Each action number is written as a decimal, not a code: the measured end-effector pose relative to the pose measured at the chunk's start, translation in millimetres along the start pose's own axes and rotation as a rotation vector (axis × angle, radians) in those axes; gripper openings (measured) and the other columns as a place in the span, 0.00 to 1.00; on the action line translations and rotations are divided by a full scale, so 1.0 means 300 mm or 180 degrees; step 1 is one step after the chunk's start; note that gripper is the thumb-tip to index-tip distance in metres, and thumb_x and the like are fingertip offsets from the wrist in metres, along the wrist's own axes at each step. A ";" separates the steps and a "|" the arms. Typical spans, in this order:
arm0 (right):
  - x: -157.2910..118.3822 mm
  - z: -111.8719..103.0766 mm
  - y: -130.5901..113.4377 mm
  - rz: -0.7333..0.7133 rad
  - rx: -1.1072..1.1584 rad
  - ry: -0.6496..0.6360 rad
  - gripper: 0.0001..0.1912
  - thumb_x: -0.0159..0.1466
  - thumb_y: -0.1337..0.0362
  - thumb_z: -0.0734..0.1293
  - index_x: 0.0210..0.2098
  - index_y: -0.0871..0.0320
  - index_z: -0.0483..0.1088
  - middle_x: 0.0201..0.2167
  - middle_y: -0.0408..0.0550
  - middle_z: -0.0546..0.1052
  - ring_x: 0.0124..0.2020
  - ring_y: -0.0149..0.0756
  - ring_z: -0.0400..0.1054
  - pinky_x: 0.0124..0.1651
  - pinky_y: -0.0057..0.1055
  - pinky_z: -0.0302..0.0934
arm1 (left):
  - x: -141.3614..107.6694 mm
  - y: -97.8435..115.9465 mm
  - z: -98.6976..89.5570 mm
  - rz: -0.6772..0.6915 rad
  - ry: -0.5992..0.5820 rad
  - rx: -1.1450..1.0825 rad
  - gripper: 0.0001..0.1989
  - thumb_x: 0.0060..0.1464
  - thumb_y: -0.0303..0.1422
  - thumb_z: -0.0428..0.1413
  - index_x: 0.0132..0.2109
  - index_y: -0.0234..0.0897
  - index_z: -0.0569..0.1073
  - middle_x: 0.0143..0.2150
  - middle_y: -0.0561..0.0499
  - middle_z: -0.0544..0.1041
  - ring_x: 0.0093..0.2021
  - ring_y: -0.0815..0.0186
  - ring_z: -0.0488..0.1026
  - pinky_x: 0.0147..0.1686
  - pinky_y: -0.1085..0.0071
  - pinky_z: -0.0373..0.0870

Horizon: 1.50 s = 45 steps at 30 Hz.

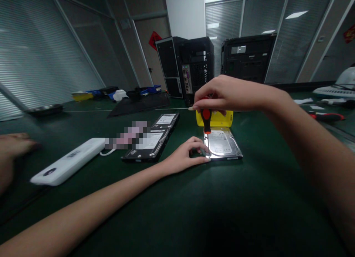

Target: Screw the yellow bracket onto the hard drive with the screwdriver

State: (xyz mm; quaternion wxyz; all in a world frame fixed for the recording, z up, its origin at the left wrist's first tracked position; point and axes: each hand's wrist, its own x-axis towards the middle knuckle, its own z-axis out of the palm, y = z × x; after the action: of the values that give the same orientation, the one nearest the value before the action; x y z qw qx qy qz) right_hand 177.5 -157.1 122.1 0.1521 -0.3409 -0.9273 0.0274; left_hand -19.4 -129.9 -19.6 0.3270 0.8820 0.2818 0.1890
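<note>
A silver hard drive (222, 142) lies flat on the dark green table. My left hand (191, 153) rests at its near left corner, thumb and fingers pinched around that edge. Over the drive, my right hand (212, 96) grips the top of a black and red screwdriver (206, 121). The screwdriver stands nearly upright, its shaft reaching down to the drive's near left corner, close to my left fingertips. Whether the tip sits in a screw is too small to tell. Directly behind the drive is a yellow container (215, 119), partly hidden by my right hand.
Two more hard drives (149, 144) lie left of my left hand, beside a white power bank (69, 161) with a cable. Computer cases (194, 64) stand at the back. A red and black tool (328, 117) lies far right. Another person's blurred hand (16, 144) shows at left.
</note>
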 end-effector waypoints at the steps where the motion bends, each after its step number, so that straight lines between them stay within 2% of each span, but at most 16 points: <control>1: 0.000 -0.001 -0.001 0.0060 0.0013 -0.0028 0.18 0.63 0.55 0.56 0.37 0.63 0.69 0.26 0.41 0.69 0.23 0.21 0.59 0.29 0.24 0.53 | 0.000 0.000 0.000 -0.0001 0.0003 -0.0004 0.14 0.49 0.41 0.56 0.42 0.41 0.72 0.45 0.50 0.64 0.47 0.64 0.64 0.48 0.64 0.59; 6: 0.003 0.003 -0.001 0.0343 0.0031 -0.0060 0.23 0.63 0.51 0.54 0.33 0.63 0.70 0.25 0.45 0.70 0.24 0.24 0.59 0.30 0.26 0.52 | 0.000 0.006 0.000 -0.0015 0.0019 0.0008 0.13 0.49 0.41 0.56 0.41 0.41 0.72 0.45 0.50 0.64 0.48 0.63 0.64 0.48 0.63 0.60; 10: 0.010 0.014 0.007 0.0293 -0.0137 0.0073 0.24 0.63 0.51 0.54 0.34 0.63 0.71 0.28 0.47 0.71 0.27 0.27 0.61 0.33 0.28 0.53 | 0.000 0.013 0.001 -0.0043 0.0015 0.0001 0.12 0.50 0.40 0.56 0.41 0.41 0.72 0.44 0.50 0.64 0.47 0.63 0.64 0.48 0.63 0.61; 15: 0.016 0.028 0.011 0.0284 -0.0192 0.0123 0.25 0.64 0.50 0.51 0.31 0.64 0.70 0.26 0.47 0.70 0.25 0.26 0.59 0.30 0.27 0.51 | 0.002 0.013 0.001 -0.0008 0.0032 -0.0018 0.12 0.50 0.39 0.56 0.41 0.40 0.72 0.45 0.50 0.64 0.47 0.63 0.64 0.49 0.64 0.60; 21: 0.011 0.019 0.009 0.0285 -0.0065 -0.0054 0.18 0.65 0.62 0.52 0.35 0.64 0.70 0.30 0.48 0.71 0.28 0.27 0.60 0.30 0.26 0.51 | 0.001 0.007 0.001 0.0011 0.0008 -0.0048 0.12 0.50 0.39 0.56 0.41 0.40 0.72 0.45 0.50 0.64 0.47 0.63 0.64 0.48 0.64 0.60; 24: 0.009 0.011 0.009 0.0194 -0.0070 -0.0125 0.16 0.64 0.64 0.53 0.37 0.65 0.69 0.31 0.48 0.71 0.29 0.27 0.61 0.32 0.26 0.51 | 0.000 0.006 0.000 0.0034 0.0014 -0.0049 0.12 0.50 0.40 0.56 0.41 0.41 0.72 0.44 0.50 0.64 0.48 0.63 0.64 0.49 0.64 0.60; 29: 0.010 0.011 0.005 -0.0047 -0.0153 -0.0105 0.17 0.65 0.60 0.53 0.38 0.64 0.68 0.33 0.48 0.70 0.30 0.27 0.60 0.33 0.27 0.50 | 0.001 0.011 -0.001 0.0000 -0.0004 -0.0012 0.12 0.50 0.40 0.56 0.41 0.41 0.72 0.44 0.50 0.64 0.48 0.63 0.64 0.49 0.63 0.60; 33: 0.010 0.014 -0.004 -0.0046 -0.0049 -0.0111 0.17 0.63 0.56 0.55 0.40 0.62 0.67 0.33 0.46 0.70 0.30 0.27 0.60 0.32 0.26 0.49 | 0.002 0.017 0.000 -0.0053 0.0020 0.0062 0.13 0.50 0.41 0.56 0.41 0.41 0.72 0.45 0.50 0.64 0.47 0.62 0.64 0.49 0.62 0.60; 39: 0.008 0.012 -0.021 0.0161 0.0013 -0.0176 0.19 0.63 0.53 0.54 0.34 0.62 0.68 0.29 0.45 0.69 0.27 0.26 0.59 0.29 0.26 0.49 | 0.000 0.014 0.003 0.0026 0.0047 0.0010 0.14 0.50 0.40 0.56 0.42 0.40 0.70 0.44 0.50 0.64 0.44 0.64 0.64 0.46 0.65 0.62; 45: 0.009 0.007 -0.017 0.0279 -0.0018 -0.0202 0.16 0.64 0.62 0.53 0.34 0.64 0.68 0.31 0.48 0.70 0.28 0.27 0.60 0.30 0.26 0.49 | -0.001 0.008 0.008 0.0040 0.0092 0.0011 0.15 0.49 0.40 0.56 0.43 0.39 0.69 0.45 0.49 0.64 0.42 0.66 0.65 0.43 0.66 0.64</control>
State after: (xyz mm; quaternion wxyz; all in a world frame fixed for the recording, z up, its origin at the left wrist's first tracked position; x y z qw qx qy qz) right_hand 171.6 -159.3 121.5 0.1203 -0.3806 -0.9159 0.0422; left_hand -17.6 -132.8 -19.6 0.3202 0.8815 0.2812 0.2033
